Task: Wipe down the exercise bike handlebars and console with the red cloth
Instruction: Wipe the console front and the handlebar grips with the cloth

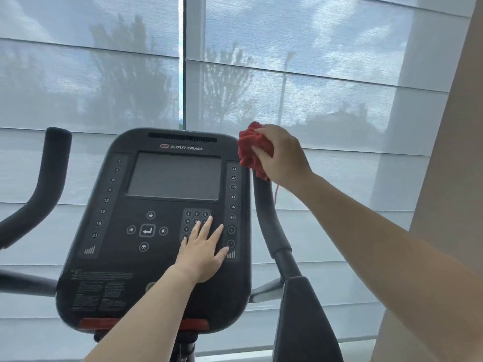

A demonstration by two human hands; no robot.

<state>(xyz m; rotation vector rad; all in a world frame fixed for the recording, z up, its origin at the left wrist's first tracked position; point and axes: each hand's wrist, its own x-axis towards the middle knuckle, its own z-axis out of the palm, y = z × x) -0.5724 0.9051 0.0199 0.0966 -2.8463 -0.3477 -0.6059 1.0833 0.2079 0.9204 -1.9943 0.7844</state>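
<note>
The black console of the exercise bike fills the middle of the view, with a grey screen and a keypad. My left hand lies flat on the keypad, fingers spread, holding nothing. My right hand grips a bunched red cloth and presses it on the top end of the right handlebar, beside the console's upper right corner. A loose red thread hangs below the cloth. The left handlebar curves up at the far left, untouched.
A wide window with translucent grey blinds stands right behind the bike. A beige wall or column runs down the right edge. A black padded part of the bike sits low at the right.
</note>
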